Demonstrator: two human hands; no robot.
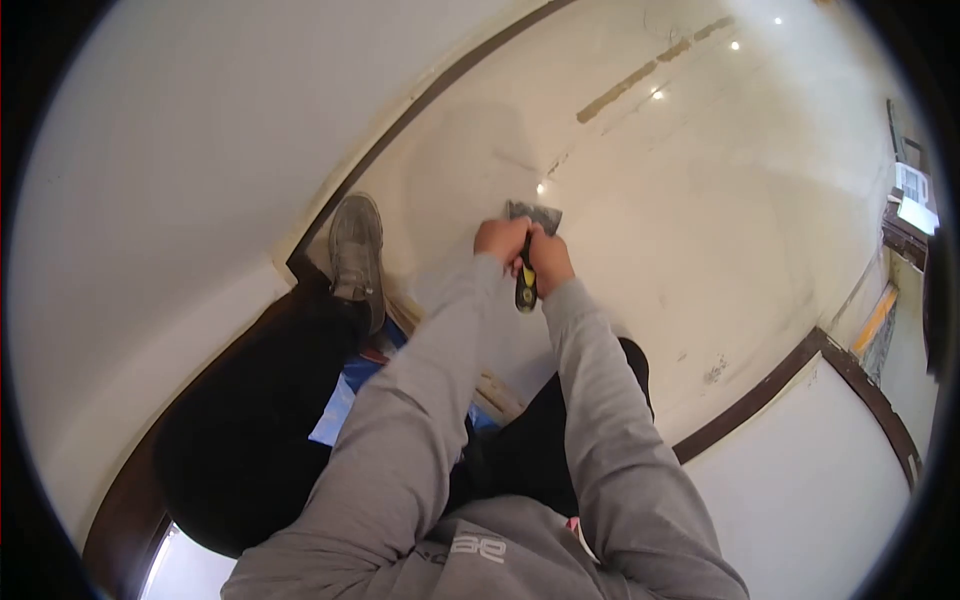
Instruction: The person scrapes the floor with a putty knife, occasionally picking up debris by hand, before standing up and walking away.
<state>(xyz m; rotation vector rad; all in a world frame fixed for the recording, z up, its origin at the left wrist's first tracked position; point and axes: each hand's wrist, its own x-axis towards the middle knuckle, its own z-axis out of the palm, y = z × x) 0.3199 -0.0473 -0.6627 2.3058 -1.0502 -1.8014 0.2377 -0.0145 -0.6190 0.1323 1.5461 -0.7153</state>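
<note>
A scraper [526,292] with a black and yellow handle and a wide grey blade is held in front of me, its blade at the pale floor [660,250]. Wrapped round the handle from the right is my right hand [552,262]. My left hand [500,240] closes on the scraper from the left, near where blade and handle meet. Both hands touch each other, so some fingers are hidden. Faint dark marks show on the floor just beyond the blade.
My shoe [356,245] stands left of my hands, beside the dark baseboard [400,125]. A brown strip [630,90] marks the floor farther off. Blue plastic [335,408] lies beneath me. A yellow-orange bar [876,318] and white items [915,200] are at the right.
</note>
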